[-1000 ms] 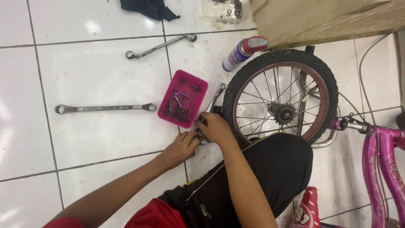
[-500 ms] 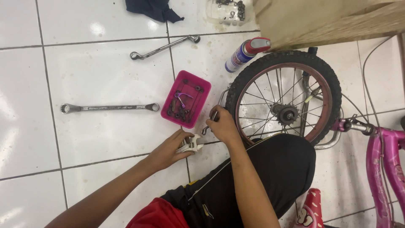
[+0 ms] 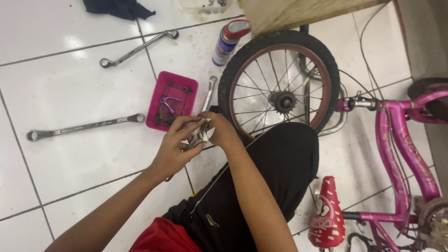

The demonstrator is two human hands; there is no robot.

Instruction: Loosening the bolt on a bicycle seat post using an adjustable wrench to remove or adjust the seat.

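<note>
Both hands (image 3: 198, 137) now pinch the adjustable wrench (image 3: 200, 136) (lifted off the tiles (image 3: 70, 74)).

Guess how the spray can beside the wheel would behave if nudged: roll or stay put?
The spray can lies on its side on smooth, glossy floor tiles, so it would probably roll sideways easily. Its round metal body looks stiff, likely slick to grip. The tyre of the wheel close by might stop it.

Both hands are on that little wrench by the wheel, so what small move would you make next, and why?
Probably turn the thumb screw of the adjustable wrench to set its jaw. The left hand cradles it and the right hand pinches at its head, with the wheel hub nut just beyond, not yet touched.
</note>
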